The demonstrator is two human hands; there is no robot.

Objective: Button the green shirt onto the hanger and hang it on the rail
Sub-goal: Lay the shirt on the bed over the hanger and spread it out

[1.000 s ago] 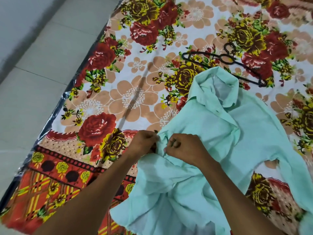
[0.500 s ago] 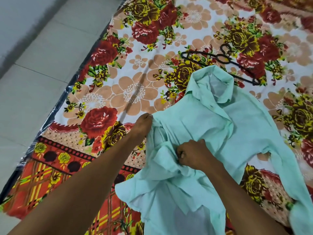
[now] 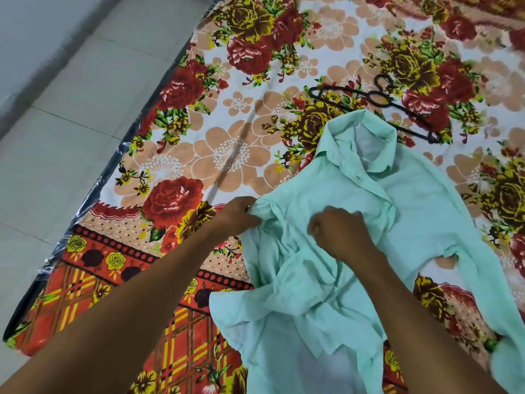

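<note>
Since half a second ago, right hand (image 3: 336, 233) has shifted far-right up the front of the green shirt (image 3: 412, 211), fingers curled into the cloth, apparently gripping it though blurred; left hand (image 3: 241, 213) pinches the shirt's left edge, pulled slightly farther left. Shirt lies crumpled, unbuttoned, on the floral bedspread (image 3: 227, 155), collar toward the far side. Black hanger (image 3: 377, 99) lies just beyond the collar, not inserted. Judgement: fabric light, limp, prone to bunching; best held at collar or placket edges.
</note>
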